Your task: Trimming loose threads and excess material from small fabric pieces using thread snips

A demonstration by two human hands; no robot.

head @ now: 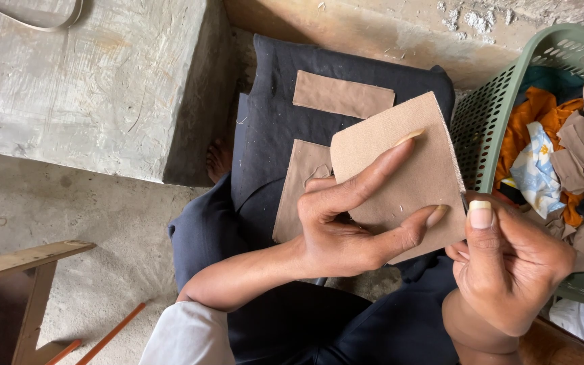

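While you sat by the green basket, both your hands, left and right, gripped one tan cloth piece.

Grey concrete floor, concrete block, wooden frame

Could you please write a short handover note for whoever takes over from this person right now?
Left hand: holds up a tan fabric piece, index finger and thumb spread across its face.
Right hand: pinches that piece's right edge.
Two more tan pieces, a strip and a larger piece, lie on dark cloth over the lap.
Green basket of mixed cloth scraps stands at the right.
Done: no stitching visible on the held piece.
Left: cannot tell from this view.
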